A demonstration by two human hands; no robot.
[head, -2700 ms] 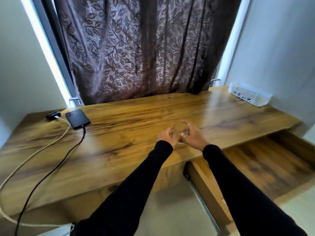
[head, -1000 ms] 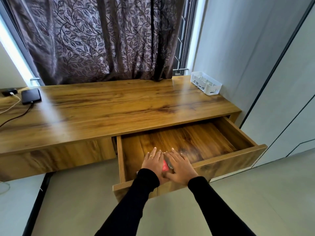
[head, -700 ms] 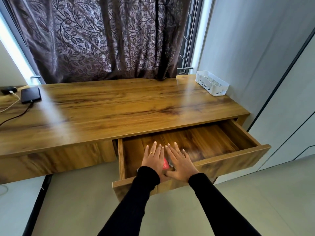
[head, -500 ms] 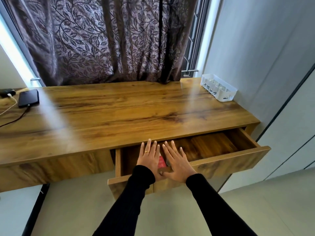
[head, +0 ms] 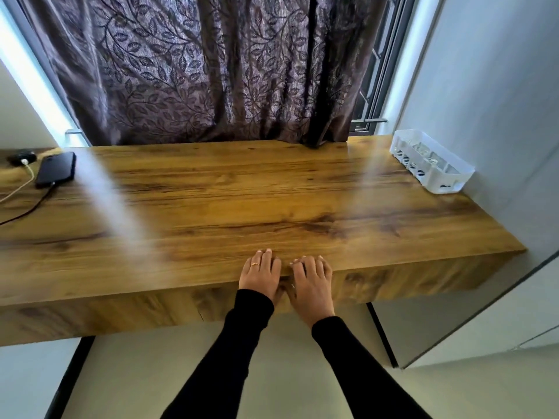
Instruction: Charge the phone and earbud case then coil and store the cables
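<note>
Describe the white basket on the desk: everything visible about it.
The white basket is a long, rectangular, translucent plastic tray with oval cut-outs along its side. It sits upright at the desk's far right corner, close to the wall. Small pale items lie inside, too indistinct to identify. Neither hand is near it.

A polished wood-grain surface [head: 272, 192] carries pale streaks of reflected window light, its front edge [head: 408, 282] in the same warm brown grain. Behind it hangs a dull purple-brown cloth curtain [head: 196, 65] woven with a leaf pattern. A translucent white plastic basket [head: 435, 167] with slotted sides sits at the far right. A glossy black phone [head: 56, 169] lies at the far left. Matt black cloth sleeves [head: 236, 343] cover both forearms, and the left hand [head: 260, 275] wears a shiny gold-coloured ring [head: 255, 263].
</note>
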